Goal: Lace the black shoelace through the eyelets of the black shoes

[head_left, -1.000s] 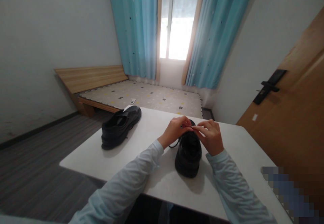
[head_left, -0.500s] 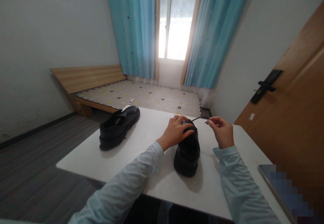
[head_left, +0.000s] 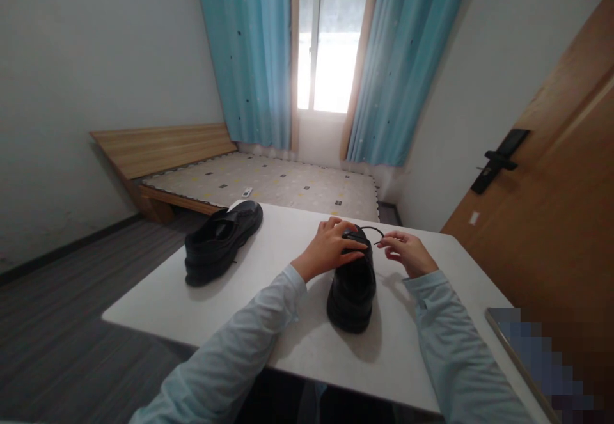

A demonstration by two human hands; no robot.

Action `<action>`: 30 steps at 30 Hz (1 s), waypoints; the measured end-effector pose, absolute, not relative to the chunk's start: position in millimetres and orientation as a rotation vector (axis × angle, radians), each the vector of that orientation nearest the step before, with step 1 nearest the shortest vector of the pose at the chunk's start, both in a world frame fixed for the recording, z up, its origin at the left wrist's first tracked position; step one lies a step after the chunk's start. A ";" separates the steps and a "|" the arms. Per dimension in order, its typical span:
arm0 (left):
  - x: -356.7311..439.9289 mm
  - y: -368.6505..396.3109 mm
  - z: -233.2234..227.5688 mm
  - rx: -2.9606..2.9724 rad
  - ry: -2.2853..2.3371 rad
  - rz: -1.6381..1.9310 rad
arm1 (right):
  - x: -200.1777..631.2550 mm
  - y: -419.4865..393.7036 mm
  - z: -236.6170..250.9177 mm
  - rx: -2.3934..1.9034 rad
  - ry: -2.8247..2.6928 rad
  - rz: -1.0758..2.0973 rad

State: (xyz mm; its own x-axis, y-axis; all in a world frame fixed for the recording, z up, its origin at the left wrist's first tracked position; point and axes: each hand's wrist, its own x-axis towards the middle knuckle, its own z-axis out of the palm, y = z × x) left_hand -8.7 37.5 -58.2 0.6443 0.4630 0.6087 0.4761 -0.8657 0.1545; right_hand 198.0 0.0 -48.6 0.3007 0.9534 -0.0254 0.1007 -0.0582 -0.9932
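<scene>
A black shoe (head_left: 351,306) stands on the white table (head_left: 297,347) with its heel toward me. My left hand (head_left: 330,249) lies over the front of this shoe from the left, fingers and thumb gripping its upper. From the shoe's front a thin black shoelace (head_left: 373,227) arches out to the right. My right hand (head_left: 409,252) pinches the lace near its end, just right of the shoe. The lace holes are too dark and covered to make out. A second black shoe (head_left: 221,242) rests at the table's left side, apart from both hands.
Beyond the table is a bed (head_left: 283,178) with a small white remote-like object (head_left: 247,192) on it. A wooden door (head_left: 542,200) with a black handle is on the right. A flat, partly pixelated object (head_left: 508,337) lies at the table's right edge.
My right hand has moved left, closer to the shoe, bringing the lace end with it, and the lace now bends in a tighter arc. My left hand keeps its place on the shoe.
</scene>
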 end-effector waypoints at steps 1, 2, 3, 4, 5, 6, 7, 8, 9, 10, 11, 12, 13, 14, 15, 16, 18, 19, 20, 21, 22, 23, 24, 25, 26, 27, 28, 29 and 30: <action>-8.6 37.9 -58.4 -2.839 -0.818 -1.032 | 198.1 0.1 -49.1 -1.451 -1.037 0.986; -8.6 38.1 -58.3 -2.847 -0.826 -1.023 | 198.3 0.3 -49.8 -1.449 -1.039 1.016; -8.4 38.3 -58.1 -2.855 -0.832 -1.012 | 198.3 0.6 -50.6 -1.444 -1.041 1.044; -8.2 38.2 -57.7 -2.862 -0.836 -1.002 | 198.3 0.9 -51.5 -1.438 -1.047 1.068; -8.0 38.1 -57.2 -2.870 -0.836 -0.992 | 198.3 1.2 -52.4 -1.434 -1.056 1.085; -7.8 38.0 -56.7 -2.877 -0.835 -0.984 | 198.1 1.6 -53.2 -1.431 -1.069 1.095; -7.6 37.8 -56.2 -2.883 -0.833 -0.980 | 197.9 1.8 -53.9 -1.430 -1.082 1.099; -7.5 37.6 -55.9 -2.889 -0.830 -0.977 | 197.7 2.0 -54.5 -1.429 -1.096 1.099; -7.4 37.5 -55.6 -2.892 -0.829 -0.976 | 197.4 2.2 -55.0 -1.425 -1.107 1.095; -7.3 37.5 -55.5 -2.894 -0.829 -0.978 | 197.2 2.3 -55.4 -1.425 -1.115 1.092; -7.2 37.5 -55.5 -2.894 -0.830 -0.981 | 196.9 2.3 -55.7 -1.427 -1.121 1.088; -7.2 37.6 -55.5 -2.894 -0.830 -0.983 | 196.7 2.4 -56.0 -1.432 -1.127 1.083; -7.0 37.8 -55.7 -2.894 -0.828 -0.985 | 196.5 2.5 -56.3 -1.441 -1.134 1.078; -6.9 37.9 -55.9 -2.894 -0.826 -0.987 | 196.3 2.5 -56.5 -1.453 -1.144 1.072; -6.7 38.1 -56.1 -2.894 -0.823 -0.990 | 196.0 2.7 -56.7 -1.466 -1.153 1.068; -6.4 38.2 -56.4 -2.894 -0.819 -0.994 | 195.8 2.8 -56.9 -1.475 -1.162 1.064; -5.9 38.1 -57.0 -2.887 -0.815 -1.011 | 195.0 3.2 -57.3 -1.488 -1.173 1.059; -5.7 37.8 -57.1 -2.881 -0.814 -1.021 | 194.5 3.5 -57.4 -1.492 -1.175 1.058; -5.5 37.3 -57.1 -2.872 -0.815 -1.032 | 194.0 3.8 -57.5 -1.496 -1.176 1.058; -5.4 36.7 -57.0 -2.862 -0.821 -1.043 | 193.4 4.1 -57.5 -1.498 -1.178 1.060; -5.4 36.0 -56.8 -2.851 -0.830 -1.053 | 192.8 4.3 -57.6 -1.500 -1.179 1.064; -5.3 35.3 -56.5 -2.839 -0.843 -1.060 | 192.3 4.5 -57.6 -1.502 -1.179 1.067; -5.3 34.5 -56.2 -2.828 -0.858 -1.065 | 191.9 4.6 -57.6 -1.501 -1.180 1.069; -5.2 33.9 -56.1 -2.817 -0.872 -1.065 | 191.7 4.6 -57.6 -1.499 -1.184 1.068; -5.1 33.4 -56.0 -2.808 -0.884 -1.064 | 191.6 4.6 -57.5 -1.496 -1.188 1.066; -4.9 33.2 -56.2 -2.801 -0.889 -1.058 | 191.6 4.6 -57.4 -1.494 -1.194 1.066; -4.6 33.0 -56.4 -2.792 -0.892 -1.054 | 191.7 4.5 -57.3 -1.493 -1.198 1.068; -4.3 33.0 -56.7 -2.784 -0.892 -1.050 | 191.8 4.5 -57.1 -1.491 -1.201 1.071; -3.9 33.1 -57.0 -2.774 -0.893 -1.047 | 191.9 4.4 -56.9 -1.491 -1.201 1.075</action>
State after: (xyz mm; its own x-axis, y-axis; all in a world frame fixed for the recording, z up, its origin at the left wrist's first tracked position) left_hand -3.9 33.1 -57.0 0.6054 0.5011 0.6183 0.5314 -0.8329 0.1547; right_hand 191.9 4.4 -56.9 0.1461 0.9857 -0.0836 0.1914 -0.1111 -0.9752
